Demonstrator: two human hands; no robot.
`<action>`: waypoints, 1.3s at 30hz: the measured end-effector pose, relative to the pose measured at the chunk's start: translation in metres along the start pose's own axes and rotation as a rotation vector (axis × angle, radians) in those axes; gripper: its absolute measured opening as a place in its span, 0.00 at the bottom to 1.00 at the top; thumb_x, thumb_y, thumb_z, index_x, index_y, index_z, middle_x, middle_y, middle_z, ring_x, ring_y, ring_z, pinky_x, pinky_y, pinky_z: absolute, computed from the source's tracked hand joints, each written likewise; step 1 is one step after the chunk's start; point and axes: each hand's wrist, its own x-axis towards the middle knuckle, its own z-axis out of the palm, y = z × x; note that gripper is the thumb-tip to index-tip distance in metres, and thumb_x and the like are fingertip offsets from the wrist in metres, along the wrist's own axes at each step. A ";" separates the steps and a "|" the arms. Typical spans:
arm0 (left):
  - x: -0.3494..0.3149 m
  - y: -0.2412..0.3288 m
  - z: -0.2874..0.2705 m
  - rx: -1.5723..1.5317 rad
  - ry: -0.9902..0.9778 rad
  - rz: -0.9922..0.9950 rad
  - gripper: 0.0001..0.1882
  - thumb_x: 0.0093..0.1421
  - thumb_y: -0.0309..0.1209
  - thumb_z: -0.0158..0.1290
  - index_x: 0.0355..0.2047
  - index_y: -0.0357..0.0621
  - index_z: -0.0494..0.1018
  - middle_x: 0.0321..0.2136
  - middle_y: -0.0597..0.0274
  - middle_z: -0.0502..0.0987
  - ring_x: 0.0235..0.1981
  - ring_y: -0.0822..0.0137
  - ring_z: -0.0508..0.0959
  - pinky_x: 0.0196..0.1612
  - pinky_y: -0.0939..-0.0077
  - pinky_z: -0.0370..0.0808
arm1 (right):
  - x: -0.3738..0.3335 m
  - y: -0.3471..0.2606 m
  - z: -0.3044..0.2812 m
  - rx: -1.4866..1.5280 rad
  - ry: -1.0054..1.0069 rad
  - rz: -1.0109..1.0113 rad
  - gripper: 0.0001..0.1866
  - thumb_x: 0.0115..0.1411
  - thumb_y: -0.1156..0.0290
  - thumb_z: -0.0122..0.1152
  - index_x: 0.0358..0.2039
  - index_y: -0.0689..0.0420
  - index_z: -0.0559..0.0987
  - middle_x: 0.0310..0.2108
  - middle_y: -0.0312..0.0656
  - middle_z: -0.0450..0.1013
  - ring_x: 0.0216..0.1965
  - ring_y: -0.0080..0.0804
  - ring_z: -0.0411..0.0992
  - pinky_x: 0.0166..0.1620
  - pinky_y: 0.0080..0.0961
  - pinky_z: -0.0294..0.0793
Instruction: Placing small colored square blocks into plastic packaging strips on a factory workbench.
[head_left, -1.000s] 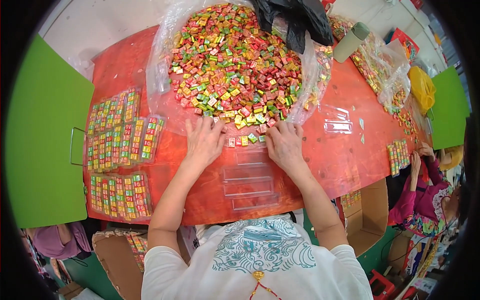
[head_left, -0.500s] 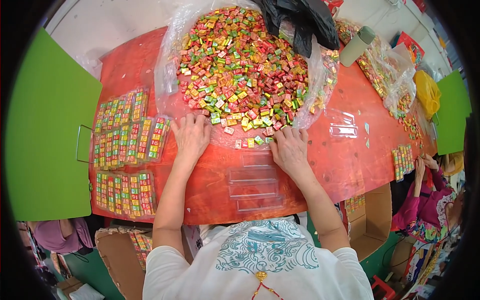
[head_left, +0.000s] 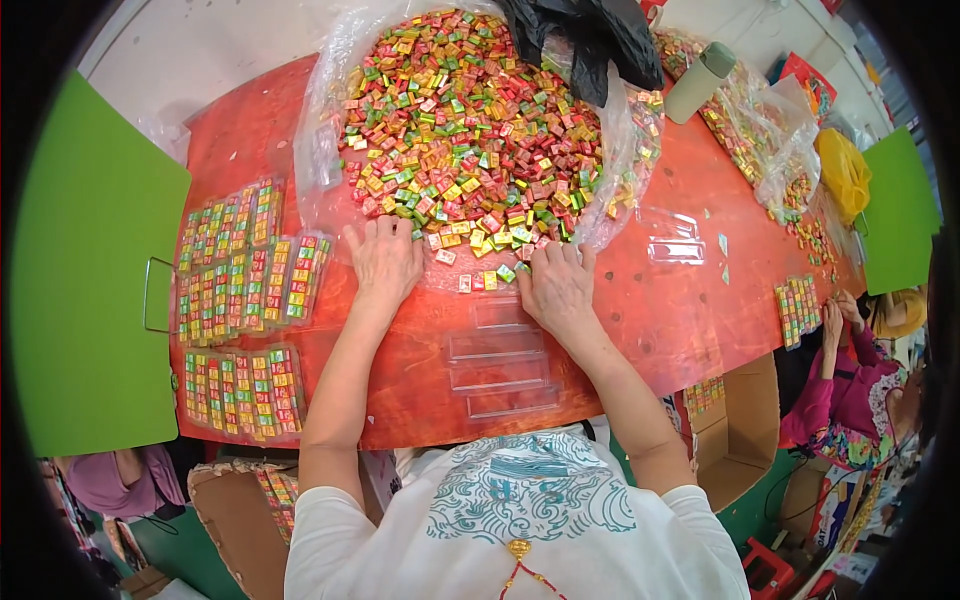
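- Left hand (head_left: 385,262) is resting palm-down, fingers slightly apart, tips at the pile's near edge; can't tell if it's pinching anything.
- Right hand (head_left: 560,288) is bending its fingers down by the blocks; fingertips hidden, can't tell pinch.
- Short row of blocks (head_left: 490,280) is lying between the hands, just left of the right hand, which is nearer. Long axis is running left-right.
- Pile (head_left: 470,150) is sitting beyond both hands on a clear plastic sheet (head_left: 318,175).
- Clear trays (head_left: 498,376) are lying between row and body, long sides also running left-right.
- Versus one second ago: left hand is sitting farther left of the row, right hand slightly farther left; row's gap is closed.
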 end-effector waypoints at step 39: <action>-0.055 0.026 -0.034 -0.213 -0.144 0.107 0.17 0.58 0.36 0.60 0.47 0.52 0.76 0.38 0.58 0.71 0.45 0.56 0.72 0.53 0.46 0.60 | -0.006 0.010 -0.007 0.162 -0.039 -0.087 0.07 0.59 0.71 0.63 0.39 0.53 0.78 0.37 0.40 0.73 0.41 0.37 0.73 0.52 0.39 0.65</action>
